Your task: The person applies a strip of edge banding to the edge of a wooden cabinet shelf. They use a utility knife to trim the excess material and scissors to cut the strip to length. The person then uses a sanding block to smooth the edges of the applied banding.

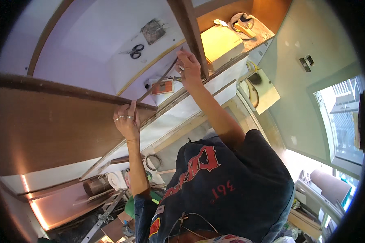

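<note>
A thin dark strip (157, 82) runs slantwise between my hands across a cabinet opening. My left hand (127, 120), with rings on its fingers, pinches the strip's lower end beside the brown cabinet edge. Farther up and to the right, my right hand (187, 69) has its fingers closed around the upper end. Behind the strip sits a small orange and white box (163, 87). Black-handled scissors (137, 51) and a dark square sheet (153, 31) lie on the white shelf farther in. A light wood edging (150, 67) borders that shelf.
Brown cabinet frames (69, 91) surround the opening. At the upper right, a lit compartment holds a yellow box (221, 42) and a yellow-handled tool (245, 29). A metal ladder (105, 218) and mixed clutter stand below left. A window (344, 117) is at the right.
</note>
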Demonstrator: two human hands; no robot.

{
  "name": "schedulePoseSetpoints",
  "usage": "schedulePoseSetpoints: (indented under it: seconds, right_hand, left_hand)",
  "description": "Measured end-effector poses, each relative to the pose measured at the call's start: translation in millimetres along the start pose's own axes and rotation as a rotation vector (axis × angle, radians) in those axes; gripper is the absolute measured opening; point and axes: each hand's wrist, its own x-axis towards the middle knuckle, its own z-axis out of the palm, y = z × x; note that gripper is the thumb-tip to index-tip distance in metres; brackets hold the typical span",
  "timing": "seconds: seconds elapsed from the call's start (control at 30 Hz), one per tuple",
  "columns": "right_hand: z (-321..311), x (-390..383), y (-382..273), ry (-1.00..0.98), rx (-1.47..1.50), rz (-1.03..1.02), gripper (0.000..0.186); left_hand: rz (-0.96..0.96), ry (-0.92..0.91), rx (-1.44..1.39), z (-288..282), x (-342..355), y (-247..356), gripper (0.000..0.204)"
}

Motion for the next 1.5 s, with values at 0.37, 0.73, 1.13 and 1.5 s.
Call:
schedulePoseSetpoints:
  seconds: [0.37, 0.73, 1.13, 1.5]
  right_hand:
    - [21.7, 22.9, 8.2, 0.156, 0.018, -0.198, 0.038]
    - [25.6, 34.8, 10.0, 0.232, 0.071, -0.16, 0.033]
    - [23.2, 33.1, 17.3, 0.197, 0.072, -0.233, 0.04]
    - [31.9, 37.6, 17.9, 0.275, 0.058, -0.246, 0.04]
  left_hand:
    - [-0.013, 0.035, 0.021, 37.1, 8.9, -2.7, 0.044]
    - [0.029, 0.07, 0.021, 35.6, 29.2, -2.5, 0.044]
    - [-0.001, 0.086, -0.016, 32.0, 33.9, -3.9, 0.043]
    - [-0.023, 0.095, 0.011, 33.9, 36.8, -2.3, 0.042]
